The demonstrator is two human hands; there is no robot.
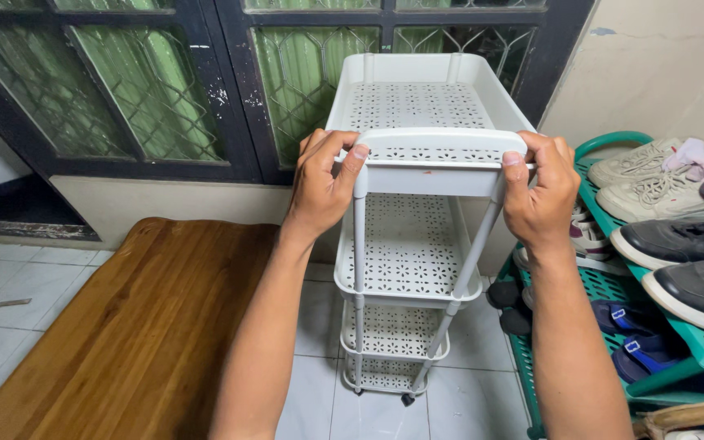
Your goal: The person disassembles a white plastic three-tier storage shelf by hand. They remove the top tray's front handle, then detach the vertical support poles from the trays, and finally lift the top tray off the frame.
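Open tiled floor lies in front of the white tiered rack. A wooden board blocks the left, a green shoe rack crowds the right, and the dark window frame closes off behind.

The tiered rack looks like matt white perforated plastic; the board is smooth, faintly glossy wood.
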